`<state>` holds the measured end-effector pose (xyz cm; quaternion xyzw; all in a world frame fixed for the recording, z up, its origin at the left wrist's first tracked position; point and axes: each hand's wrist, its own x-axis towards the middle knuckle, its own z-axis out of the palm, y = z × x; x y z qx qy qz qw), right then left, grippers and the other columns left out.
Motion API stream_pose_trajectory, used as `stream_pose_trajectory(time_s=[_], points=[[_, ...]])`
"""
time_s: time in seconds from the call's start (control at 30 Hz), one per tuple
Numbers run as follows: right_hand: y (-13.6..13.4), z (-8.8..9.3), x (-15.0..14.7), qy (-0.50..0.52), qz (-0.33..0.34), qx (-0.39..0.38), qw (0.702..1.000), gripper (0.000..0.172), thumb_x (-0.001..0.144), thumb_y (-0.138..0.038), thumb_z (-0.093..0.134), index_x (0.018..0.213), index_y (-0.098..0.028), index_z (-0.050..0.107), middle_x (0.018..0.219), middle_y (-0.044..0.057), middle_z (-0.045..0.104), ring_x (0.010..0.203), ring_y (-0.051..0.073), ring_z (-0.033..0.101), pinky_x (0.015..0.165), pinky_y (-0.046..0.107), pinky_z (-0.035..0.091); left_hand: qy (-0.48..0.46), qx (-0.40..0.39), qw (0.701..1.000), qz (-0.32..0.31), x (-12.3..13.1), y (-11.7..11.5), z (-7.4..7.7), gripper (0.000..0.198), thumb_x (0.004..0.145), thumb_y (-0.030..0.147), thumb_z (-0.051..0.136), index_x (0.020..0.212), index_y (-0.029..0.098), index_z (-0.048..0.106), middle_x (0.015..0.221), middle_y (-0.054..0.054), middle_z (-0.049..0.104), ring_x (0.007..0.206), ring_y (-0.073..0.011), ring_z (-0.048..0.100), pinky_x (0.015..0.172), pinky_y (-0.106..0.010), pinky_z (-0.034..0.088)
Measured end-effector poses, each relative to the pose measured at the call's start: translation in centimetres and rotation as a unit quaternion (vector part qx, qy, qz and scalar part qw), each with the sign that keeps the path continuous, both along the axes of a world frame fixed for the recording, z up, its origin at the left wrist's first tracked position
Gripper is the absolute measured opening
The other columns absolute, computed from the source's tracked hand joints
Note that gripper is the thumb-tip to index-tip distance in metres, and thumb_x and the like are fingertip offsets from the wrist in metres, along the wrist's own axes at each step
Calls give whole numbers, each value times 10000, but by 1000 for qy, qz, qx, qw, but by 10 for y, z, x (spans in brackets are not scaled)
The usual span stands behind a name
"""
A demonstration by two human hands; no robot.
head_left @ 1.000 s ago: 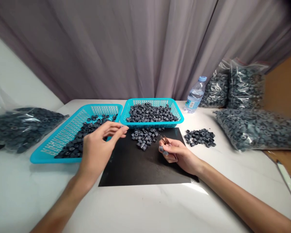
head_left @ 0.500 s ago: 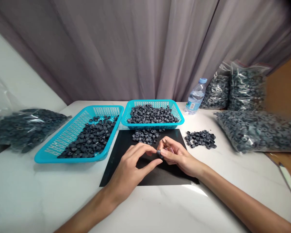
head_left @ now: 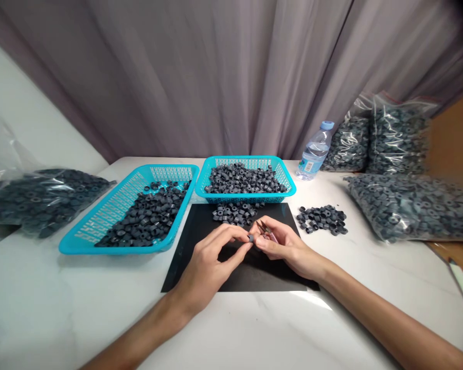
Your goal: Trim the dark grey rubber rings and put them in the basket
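Observation:
Over the black mat (head_left: 200, 267), my left hand (head_left: 212, 262) pinches a small grey ring-shaped plastic piece (head_left: 250, 238) between thumb and fingertips. My right hand (head_left: 280, 244) is closed right beside it, its thumb tip touching or nearly touching the piece. In its curled fingers lies a small pointed tool (head_left: 269, 233) with a pinkish handle; its dark tips point up and left, and the rest is hidden by the palm. Beyond my hands, a pile of grey ring pieces (head_left: 235, 213) lies on the mat's far part.
Two blue baskets hold grey pieces: a left basket (head_left: 67, 246) and a back basket (head_left: 291, 190). Loose rings (head_left: 324, 218) lie right of the mat. A water bottle (head_left: 314, 154) stands behind. Filled plastic bags sit at left (head_left: 54, 198) and right (head_left: 409, 205).
My left thumb and fingertips have closed on the grey piece, which was at my right fingertips. The whole view has shifted slightly.

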<state>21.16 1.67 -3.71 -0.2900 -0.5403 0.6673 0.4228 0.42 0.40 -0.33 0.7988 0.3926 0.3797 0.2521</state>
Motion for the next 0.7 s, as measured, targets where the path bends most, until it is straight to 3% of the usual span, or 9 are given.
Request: stream_pose_trajectory(time_s=[0.17, 0.37, 0.5, 0.7], points=[[0, 0, -2, -16, -18, 6, 1000, 300, 879, -451, 749, 984, -211, 602, 773, -41, 430, 624, 104, 296, 503, 233, 207, -33, -47, 998, 24, 4, 0, -4, 36, 933, 224, 650, 964, 239, 640, 955, -12, 703, 890, -181, 670, 885, -316, 529], [0, -2, -5, 18, -36, -9, 999, 298, 902, -432, 730, 902, -219, 522, 709, -76, 325, 578, 90, 213, 492, 223, 189, -203, -256, 945, 19, 19, 1, -5, 350, 843, 295, 770, 1064, 229, 507, 1012, -26, 690, 950, -176, 700, 881, -310, 579], [-2, -3, -7, -2, -59, 7, 998, 290, 911, -432, 719, 903, -216, 526, 722, -69, 369, 582, 89, 256, 496, 222, 227, -177, -223, 958, 44, 21, 2, -8, 446, 784, 276, 823, 1074, 230, 487, 993, -14, 669, 862, -153, 695, 832, -291, 580], [-3, -5, -11, -40, -117, 33, 992, 292, 917, -470, 696, 903, -223, 541, 730, -54, 411, 596, 105, 331, 510, 234, 285, -124, -172, 977, 37, 14, 6, -13, 179, 881, 287, 711, 966, 218, 570, 944, -4, 679, 798, -147, 689, 791, -271, 564]])
